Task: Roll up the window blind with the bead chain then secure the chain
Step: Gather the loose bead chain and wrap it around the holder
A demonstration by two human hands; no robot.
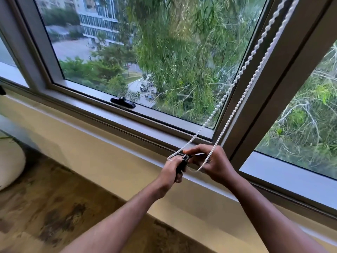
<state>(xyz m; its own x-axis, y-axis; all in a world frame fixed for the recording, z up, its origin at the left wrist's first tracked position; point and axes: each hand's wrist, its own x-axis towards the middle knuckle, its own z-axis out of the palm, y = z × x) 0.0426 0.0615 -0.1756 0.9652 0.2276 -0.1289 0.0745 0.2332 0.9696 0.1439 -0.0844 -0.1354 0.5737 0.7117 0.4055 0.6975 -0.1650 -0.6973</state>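
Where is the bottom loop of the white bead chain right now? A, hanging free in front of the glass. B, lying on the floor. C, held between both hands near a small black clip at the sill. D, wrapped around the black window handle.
C: the bead chain runs down from the upper right to the left hand and right hand, which meet at a small black clip by the sill.
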